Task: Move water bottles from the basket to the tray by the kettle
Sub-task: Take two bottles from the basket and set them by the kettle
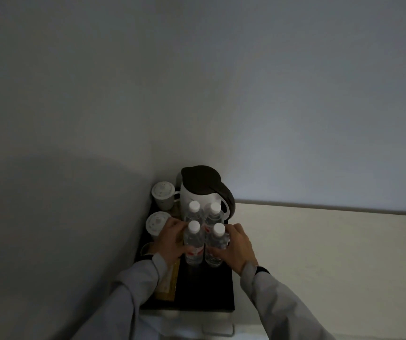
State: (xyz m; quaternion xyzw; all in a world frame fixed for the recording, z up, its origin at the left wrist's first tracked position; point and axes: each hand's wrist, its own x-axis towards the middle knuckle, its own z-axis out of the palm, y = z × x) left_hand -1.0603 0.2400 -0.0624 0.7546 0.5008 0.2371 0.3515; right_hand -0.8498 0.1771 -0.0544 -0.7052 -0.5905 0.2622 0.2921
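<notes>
Left hand: curled around the outer side of the near-left bottle, fingers bent onto its shoulder, thumb low on the label; closed on it, not fully wrapped.
Right hand: curled around the outer side of the near-right bottle, fingers over its shoulder, thumb pressed low against its front; closed on it.
Between the fingers: both near bottles upright, white caps up, side by side and touching or nearly so.
Beyond the fingertips: two further bottles upright, just behind the near pair, close against the white kettle with its dark lid.
Tray: dark, rectangular, under all four bottles and the kettle; bare dark floor on the wrist side of the bottles up to the near rim.
Outside the left fingers: two lidded white cups, one just beside the knuckles, one further back; wall close behind them, little room.
Under the left wrist: yellowish packets lying flat in the tray.
Outside the right hand: tray's right rim near, then pale open counter, wide and bare.
Basket: cannot tell; only a pale shape at the bottom edge, too dim.
</notes>
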